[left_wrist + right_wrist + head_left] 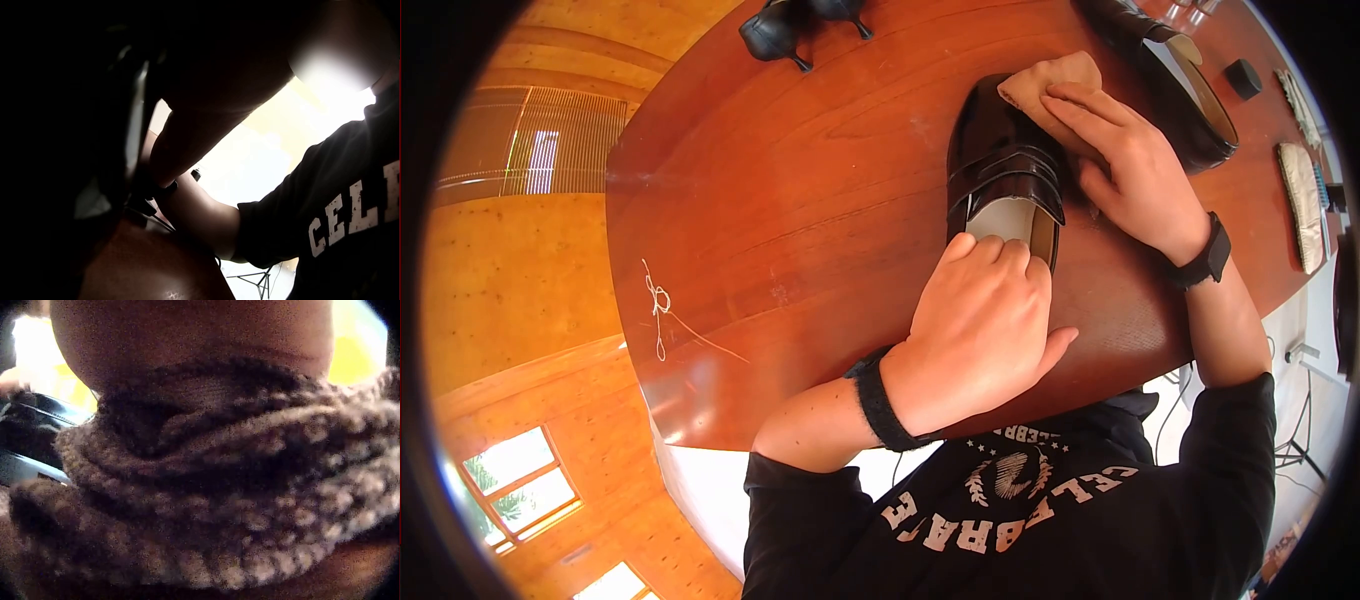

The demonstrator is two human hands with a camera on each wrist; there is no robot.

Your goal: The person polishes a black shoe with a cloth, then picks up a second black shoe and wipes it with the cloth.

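A dark, glossy loafer (pixel 985 130) lies on the wooden table, toe pointing away from the person. My left hand (pixel 980 320) grips its heel end, fingers curled over into the shoe's opening. On the loafer's right side my right hand (pixel 1145 175) holds a tan cloth (pixel 1055 85) against the upper near the toe, fingers laid along it. Up close in the right wrist view, the cloth (pixel 250 506) has a bobbly knit texture and is bunched below the hand, with part of the shiny shoe (pixel 31 431) beyond. The left wrist view is mostly dark.
A second dark loafer (pixel 1190 110) lies at the upper right, beside a small round black container (pixel 1243 78). Black heeled shoes (pixel 772 35) stand at the far edge. A beige padded item (pixel 1300 205) lies at the right edge, thin string (pixel 660 300) at the left.
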